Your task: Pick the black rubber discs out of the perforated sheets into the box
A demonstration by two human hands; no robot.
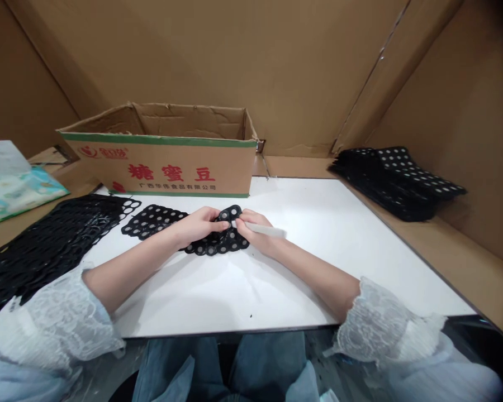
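A black sheet with rows of pale round spots (161, 218) lies partly on the white board, its right end bunched and lifted. My left hand (201, 226) is closed on that raised end, thumb on top. In my right hand (254, 229) is a slim whitish stick-like tool (266, 229), its tip against the sheet close to my left thumb. The fingers of my right hand also touch the sheet's edge. What exactly the tool's tip does is too small to make out.
An open cardboard box (159, 162) stands behind the white board (318, 257). Black perforated sheets (46, 240) are piled at the left, beside a tissue pack (20, 190). More black spotted sheets (394, 178) are stacked at the right. Cardboard walls (235, 56) enclose the back and sides.
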